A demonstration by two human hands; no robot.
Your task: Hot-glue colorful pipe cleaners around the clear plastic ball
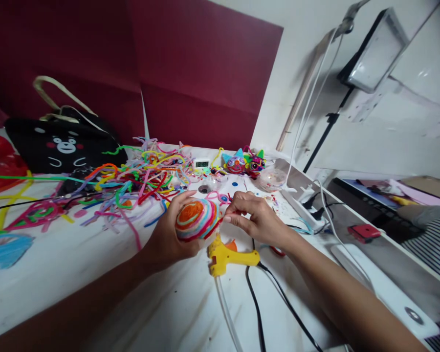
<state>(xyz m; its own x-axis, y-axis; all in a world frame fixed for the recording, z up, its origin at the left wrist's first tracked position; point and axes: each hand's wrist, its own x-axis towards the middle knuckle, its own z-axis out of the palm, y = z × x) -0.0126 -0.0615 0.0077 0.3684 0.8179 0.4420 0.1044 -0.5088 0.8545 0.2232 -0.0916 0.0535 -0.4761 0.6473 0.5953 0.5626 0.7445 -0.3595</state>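
A round ball wrapped in coloured pipe cleaners, orange at its centre with blue, white and red bands, rests in my left hand, whose fingers curl round its left side. At the ball's right edge, my right hand pinches the end of a dark red pipe cleaner between thumb and forefinger. Just below the hands lies a yellow glue gun on the white table, its nozzle toward the ball, with a clear glue stick coming out of its back.
Tangled pipe cleaners cover the back left, before a black bag. Behind the hands are a small clock, two decorated balls and a clear bowl. A power strip and black cables lie at the right.
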